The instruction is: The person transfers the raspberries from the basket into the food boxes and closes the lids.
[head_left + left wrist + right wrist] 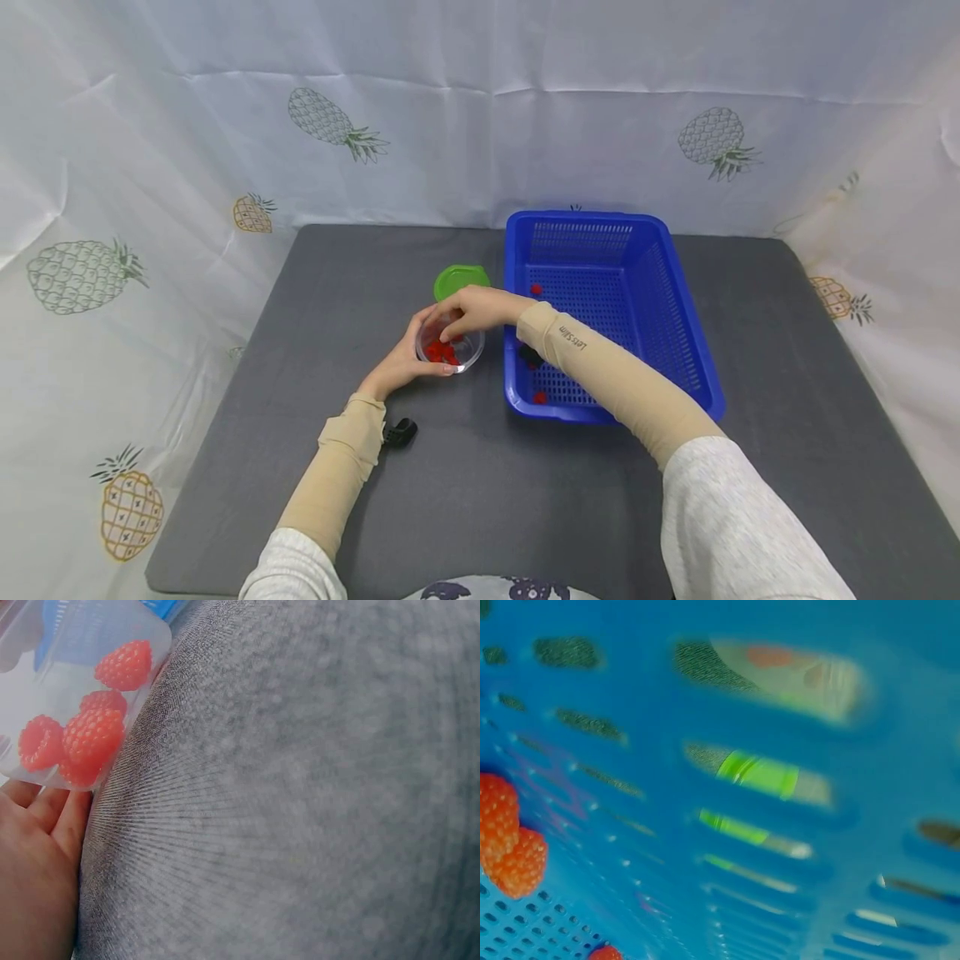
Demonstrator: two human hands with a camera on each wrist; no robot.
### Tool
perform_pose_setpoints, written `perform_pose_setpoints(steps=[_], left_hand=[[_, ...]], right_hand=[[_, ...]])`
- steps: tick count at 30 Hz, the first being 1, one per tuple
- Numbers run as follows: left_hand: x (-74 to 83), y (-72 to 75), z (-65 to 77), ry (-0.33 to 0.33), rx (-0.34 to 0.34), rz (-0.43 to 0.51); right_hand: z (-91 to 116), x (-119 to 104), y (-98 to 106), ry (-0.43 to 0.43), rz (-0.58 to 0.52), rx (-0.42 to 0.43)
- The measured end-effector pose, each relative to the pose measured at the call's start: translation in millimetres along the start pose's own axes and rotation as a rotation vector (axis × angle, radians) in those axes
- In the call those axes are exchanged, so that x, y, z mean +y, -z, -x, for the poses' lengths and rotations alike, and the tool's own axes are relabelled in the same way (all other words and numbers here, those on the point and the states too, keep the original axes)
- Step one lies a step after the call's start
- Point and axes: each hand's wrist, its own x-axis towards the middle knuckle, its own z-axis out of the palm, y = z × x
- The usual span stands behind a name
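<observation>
My left hand grips a clear plastic cup from its left side, thumb along the near rim. Several raspberries lie in the bottom of the cup; in the left wrist view, red raspberries show through its wall. From the right, my right hand reaches over the cup, its bent fingers dipping inside the rim. I cannot tell whether those fingertips pinch a raspberry. In the right wrist view the hand is hidden, with the basket's slotted wall filling most of the picture.
Right of the cup stands a blue plastic basket, and my right forearm crosses over it. Raspberries lie along the basket's left side. A green lid lies on the grey table behind the cup. White curtain surrounds the table.
</observation>
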Motion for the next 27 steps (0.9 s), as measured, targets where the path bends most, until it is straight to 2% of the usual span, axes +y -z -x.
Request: perform_pose_setpoints(steps=[4,7,12,17,23,27], left_hand=[[-3.6,-0.5,-1.6,-0.026,-0.002,-0.007],[-2.3,-0.5,-0.8,-0.017,-0.009,0.001],[9.1,-1.5,3.5,0.012,-0.009,0.025],[22.1,-3.4,7.7,-0.004,-0.026,0.037],[23.5,-3.9,8.4,0.01,-0.02,0.041],[22.9,-4.3,7.7,-0.006,-0.023,0.031]], right_hand=[[2,0,3,0.019,-0.079,0.008],[4,1,4,0.037,-0.124,0.024],[8,2,7,0.072,-0.2,0.069],[14,2,10,0.103,-0.276,0.092],[24,0,14,0.089,-0.345,0.154],[39,-9,22,0.077,-0.421,0.202]])
